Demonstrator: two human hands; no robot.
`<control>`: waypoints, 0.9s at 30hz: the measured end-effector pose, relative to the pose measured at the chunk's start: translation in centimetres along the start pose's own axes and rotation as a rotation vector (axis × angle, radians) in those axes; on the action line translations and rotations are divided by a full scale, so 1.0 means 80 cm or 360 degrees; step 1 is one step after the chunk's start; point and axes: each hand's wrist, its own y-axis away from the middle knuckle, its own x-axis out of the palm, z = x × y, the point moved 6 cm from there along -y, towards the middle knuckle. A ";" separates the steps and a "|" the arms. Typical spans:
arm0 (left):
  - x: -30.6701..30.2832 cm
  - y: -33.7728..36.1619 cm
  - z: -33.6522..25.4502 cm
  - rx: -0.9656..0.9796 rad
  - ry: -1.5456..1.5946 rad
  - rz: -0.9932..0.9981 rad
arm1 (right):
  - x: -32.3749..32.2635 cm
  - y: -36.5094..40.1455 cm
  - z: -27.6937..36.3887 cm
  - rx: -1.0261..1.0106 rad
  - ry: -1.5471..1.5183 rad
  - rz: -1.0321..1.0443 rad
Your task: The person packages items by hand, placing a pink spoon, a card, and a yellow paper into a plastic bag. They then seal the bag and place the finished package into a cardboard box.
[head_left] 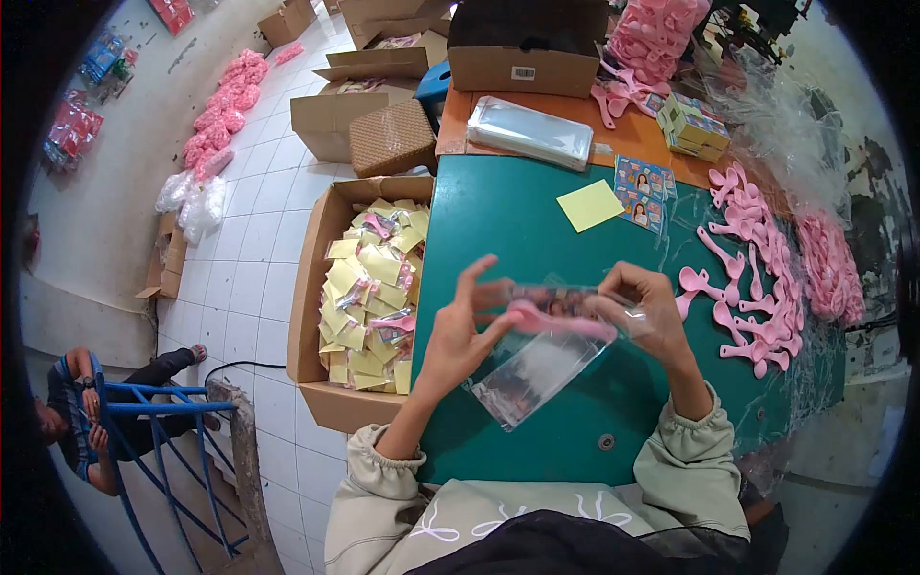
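Above the green table, my left hand pinches one end of a small clear plastic bag with a printed card and a pink spoon at it. Whether the spoon is fully inside the bag is blurred. My right hand is closed on the bag's other end, near the spoon's far tip. Beneath my hands lies a stack of clear plastic bags on the table. A yellow card and several blue printed cards lie beyond my hands. Loose pink spoons are spread to the right.
To my left stands a cardboard box full of bagged yellow cards and pink spoons. A pack of clear bags and a brown carton sit at the table's far end. A person sits by the blue railing at lower left.
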 end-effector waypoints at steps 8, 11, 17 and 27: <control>0.035 0.035 0.033 -0.0641 0.1083 0.0443 | 0.060 0.010 0.033 -0.0409 0.0841 0.0401; 0.033 0.037 0.045 -0.0633 0.0968 0.0429 | 0.078 0.010 0.018 -0.0480 0.0946 0.0387; 0.037 0.034 0.050 -0.0573 0.0742 0.0348 | 0.102 -0.005 -0.003 -0.0473 0.0755 0.0461; 0.032 0.036 0.046 -0.0640 0.0956 0.0277 | 0.115 -0.006 0.001 -0.0517 0.0739 0.0492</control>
